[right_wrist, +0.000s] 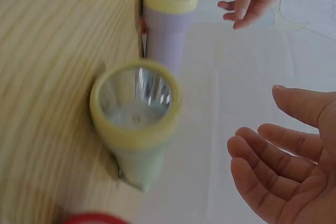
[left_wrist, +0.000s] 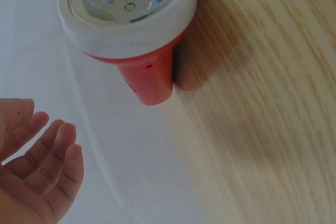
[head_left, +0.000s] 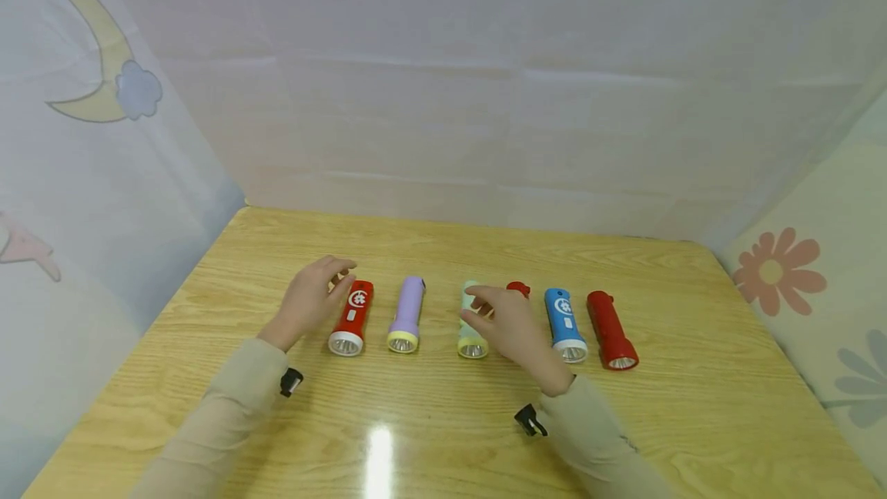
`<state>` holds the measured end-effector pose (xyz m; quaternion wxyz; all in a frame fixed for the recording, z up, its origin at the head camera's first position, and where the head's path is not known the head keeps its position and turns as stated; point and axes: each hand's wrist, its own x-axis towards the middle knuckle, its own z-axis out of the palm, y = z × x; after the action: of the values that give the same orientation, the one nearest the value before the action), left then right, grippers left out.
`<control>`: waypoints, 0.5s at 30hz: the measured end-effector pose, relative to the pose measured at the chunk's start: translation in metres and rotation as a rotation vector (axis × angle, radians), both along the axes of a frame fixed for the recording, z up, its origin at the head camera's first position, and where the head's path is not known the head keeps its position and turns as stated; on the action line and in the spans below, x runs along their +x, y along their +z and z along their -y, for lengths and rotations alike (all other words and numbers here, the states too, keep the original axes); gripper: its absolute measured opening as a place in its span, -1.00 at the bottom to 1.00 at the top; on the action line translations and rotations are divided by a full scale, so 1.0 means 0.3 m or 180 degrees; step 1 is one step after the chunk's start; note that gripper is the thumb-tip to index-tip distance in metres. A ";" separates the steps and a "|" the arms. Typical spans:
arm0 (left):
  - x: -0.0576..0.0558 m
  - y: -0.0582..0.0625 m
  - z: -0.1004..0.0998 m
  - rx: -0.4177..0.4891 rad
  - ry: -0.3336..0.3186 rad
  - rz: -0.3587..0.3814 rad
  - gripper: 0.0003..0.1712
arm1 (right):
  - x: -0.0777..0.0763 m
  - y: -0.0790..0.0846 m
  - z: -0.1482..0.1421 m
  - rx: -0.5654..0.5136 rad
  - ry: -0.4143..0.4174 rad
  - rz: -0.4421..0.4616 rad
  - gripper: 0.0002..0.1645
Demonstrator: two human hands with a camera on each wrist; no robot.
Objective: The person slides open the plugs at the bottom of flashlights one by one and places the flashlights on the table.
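Several flashlights lie in a row on the wooden table, lens ends toward me. My left hand (head_left: 313, 300) hovers beside the red flashlight with a white rim (head_left: 356, 313), its fingers loosely bent and holding nothing. In the left wrist view that flashlight (left_wrist: 149, 74) is apart from the fingers (left_wrist: 50, 166). Over the pale green flashlight with a yellow rim (head_left: 473, 346) hangs my right hand (head_left: 509, 329), empty, partly covering it. The right wrist view has a gap between the fingers (right_wrist: 268, 166) and the green flashlight (right_wrist: 139, 156). A purple flashlight (head_left: 410, 306) lies between the hands.
Right of my right hand lie a blue flashlight (head_left: 563, 318) and a plain red flashlight (head_left: 610, 326). Another red flashlight (head_left: 518, 289) is mostly hidden behind that hand. Printed cloth (head_left: 443, 137) encloses the wooden table (head_left: 430, 430) at back and sides.
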<state>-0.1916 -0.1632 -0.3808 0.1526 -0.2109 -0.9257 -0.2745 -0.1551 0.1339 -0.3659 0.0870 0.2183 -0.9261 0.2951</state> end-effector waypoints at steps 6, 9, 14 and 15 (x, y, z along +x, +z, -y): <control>-0.032 -0.009 0.011 0.0059 -0.0040 0.0196 -0.78 | -0.006 -0.012 0.059 -0.0239 0.0318 0.0210 -0.65; -0.044 -0.008 0.012 0.0110 -0.0068 0.0328 -0.80 | -0.007 -0.012 0.091 -0.0337 0.0357 0.0379 -0.66; -0.059 -0.003 0.015 0.0067 -0.0110 0.0449 -0.81 | -0.013 -0.019 0.141 -0.0454 0.0412 0.0559 -0.70; -0.063 -0.003 0.015 0.0043 -0.0113 0.0471 -0.80 | -0.015 -0.021 0.150 -0.0466 0.0434 0.0565 -0.71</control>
<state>-0.2105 -0.1678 -0.3817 0.0803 -0.2054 -0.9287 -0.2983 -0.1596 0.0889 -0.3720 0.0001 0.2469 -0.8892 0.3852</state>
